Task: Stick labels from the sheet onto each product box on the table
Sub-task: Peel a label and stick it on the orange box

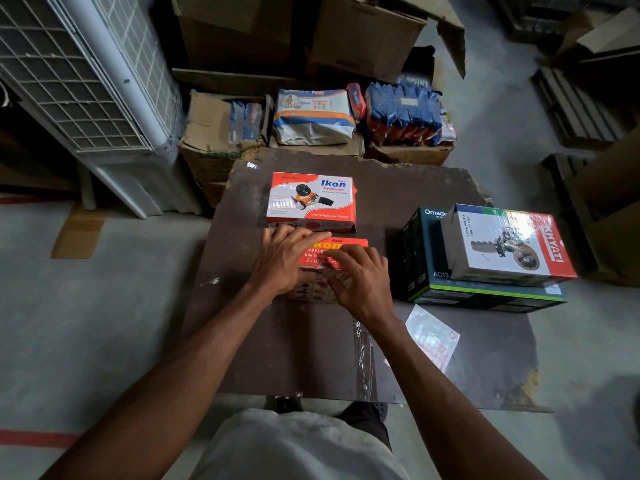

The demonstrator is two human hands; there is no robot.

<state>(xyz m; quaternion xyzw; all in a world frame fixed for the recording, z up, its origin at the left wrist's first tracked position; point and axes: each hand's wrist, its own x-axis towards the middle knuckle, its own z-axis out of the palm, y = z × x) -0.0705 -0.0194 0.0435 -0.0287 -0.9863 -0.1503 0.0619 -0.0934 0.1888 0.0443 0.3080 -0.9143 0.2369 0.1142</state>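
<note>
Nearest, at five o'clock on the dark tabletop (pixel 277 358), the label sheet (pixel 433 337) lies flat, with a strip of clear plastic (pixel 363 362) just left of it. Dead centre, both hands are on the near orange box (pixel 341 251). The left hand (pixel 282 259) lies across its left end, fingers spread and nearly straight, a wide flat grip holding nothing. The right hand (pixel 356 277) presses its fingertips on the front edge, fingers bent. At twelve o'clock a second orange box (pixel 311 200) sits touching it. At three o'clock a white-and-red box (pixel 505 244) rests on a dark green box (pixel 426 258).
</note>
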